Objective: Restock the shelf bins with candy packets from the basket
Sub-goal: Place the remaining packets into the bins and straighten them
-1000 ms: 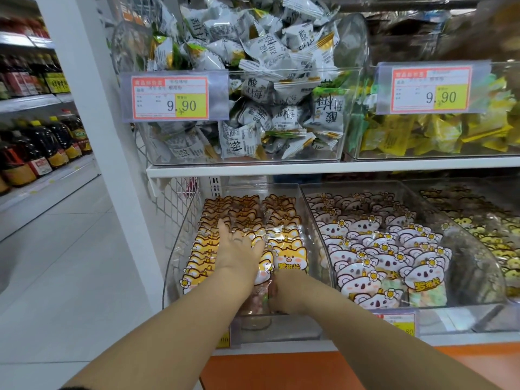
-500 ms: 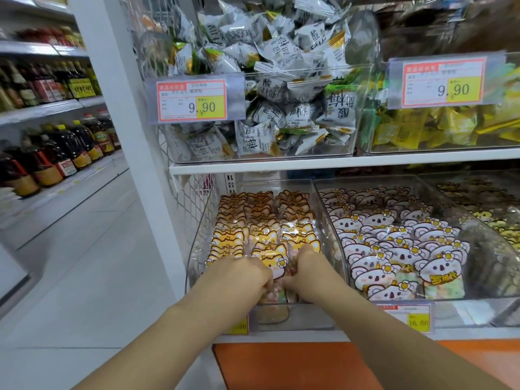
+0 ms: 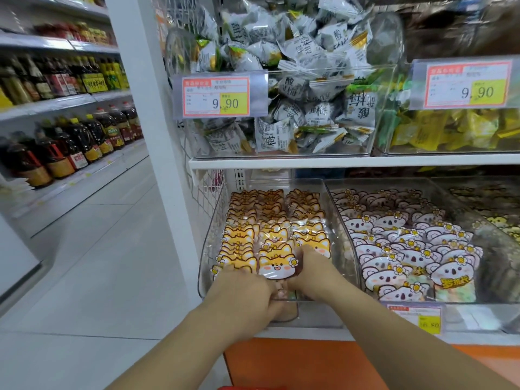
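Orange packets [image 3: 281, 209], three rows, one bin [image 3: 209, 243] — left hand [image 3: 247, 296] and right hand [image 3: 316, 277] both grip the front packet [image 3: 277, 267].

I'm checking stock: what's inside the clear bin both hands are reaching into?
Orange cat-face candy packets stand in three rows filling the bin. The left hand and right hand cover the front packets' lower parts; the bin's floor is hidden beneath the packets.

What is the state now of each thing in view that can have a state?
left hand, grips the front fox packet at its bottom.
right hand, against that packet's right edge; grip hidden.
fox packet bin, nearly full, packets upright in rows.
koala packet bin, full.
plum candy bin, heaped above its rim.
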`<state>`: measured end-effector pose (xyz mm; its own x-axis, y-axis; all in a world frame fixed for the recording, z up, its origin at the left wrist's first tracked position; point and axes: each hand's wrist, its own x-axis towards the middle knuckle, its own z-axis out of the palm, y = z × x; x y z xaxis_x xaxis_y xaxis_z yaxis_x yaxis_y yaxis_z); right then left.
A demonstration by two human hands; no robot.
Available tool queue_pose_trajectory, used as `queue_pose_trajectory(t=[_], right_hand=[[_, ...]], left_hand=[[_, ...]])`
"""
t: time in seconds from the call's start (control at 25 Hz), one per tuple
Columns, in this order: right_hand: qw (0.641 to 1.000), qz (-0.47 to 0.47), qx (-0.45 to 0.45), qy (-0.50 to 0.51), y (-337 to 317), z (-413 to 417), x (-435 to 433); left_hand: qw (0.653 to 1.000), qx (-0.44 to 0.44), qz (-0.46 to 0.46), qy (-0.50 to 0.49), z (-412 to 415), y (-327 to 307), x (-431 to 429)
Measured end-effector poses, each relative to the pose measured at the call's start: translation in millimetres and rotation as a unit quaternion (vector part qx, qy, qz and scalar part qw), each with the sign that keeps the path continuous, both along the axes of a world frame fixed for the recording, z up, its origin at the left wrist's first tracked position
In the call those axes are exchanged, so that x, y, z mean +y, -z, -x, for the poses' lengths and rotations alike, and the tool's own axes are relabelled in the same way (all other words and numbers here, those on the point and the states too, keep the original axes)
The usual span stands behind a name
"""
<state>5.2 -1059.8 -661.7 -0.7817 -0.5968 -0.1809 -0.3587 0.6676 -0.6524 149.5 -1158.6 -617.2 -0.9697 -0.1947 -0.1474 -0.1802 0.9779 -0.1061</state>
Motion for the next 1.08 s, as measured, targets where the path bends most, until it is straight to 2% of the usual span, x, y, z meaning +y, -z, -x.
queue_pose_trajectory(t=[0.2, 0.36, 0.48, 0.6, 0.68, 0.88, 0.96, 1.08], right_hand=[[0.993, -0.063, 0.104, -0.007, 0.5, 12.6, -6.2], [0.966, -0.174, 0.185, -0.051, -10.0, 9.0, -8.4], [0.961, -0.199, 0.175, -0.075, -17.9, 10.9, 2.0], [0.971, -0.169, 0.147, -0.083, -23.8, 0.8, 14.7], [0.974, -0.124, 0.161, -0.099, -29.1, -15.2, 26.2], [0.966, 0.019, 0.212, -0.146, -47.5, -65.5, 80.2], [0.96, 0.048, 0.232, -0.149, -40.8, -75.1, 102.2], [0.967, 0.059, 0.222, -0.111, -36.5, -59.6, 109.3]], left_hand=[[0.997, -0.015, -0.074, -0.005, 8.9, 16.6, -20.2], [0.995, -0.022, -0.098, -0.006, 2.2, 14.8, -16.3], [0.992, -0.025, -0.121, -0.012, -5.2, 10.5, -16.5], [0.991, -0.013, -0.131, -0.016, -14.5, 7.6, -12.7], [0.989, 0.006, -0.142, -0.029, -17.1, 4.3, -9.2], [0.984, 0.126, -0.126, -0.006, -36.5, 8.6, 8.1], [0.975, 0.178, -0.134, -0.005, -53.8, 21.0, 14.9], [0.968, 0.205, -0.14, -0.023, -68.8, 32.4, 16.7]])
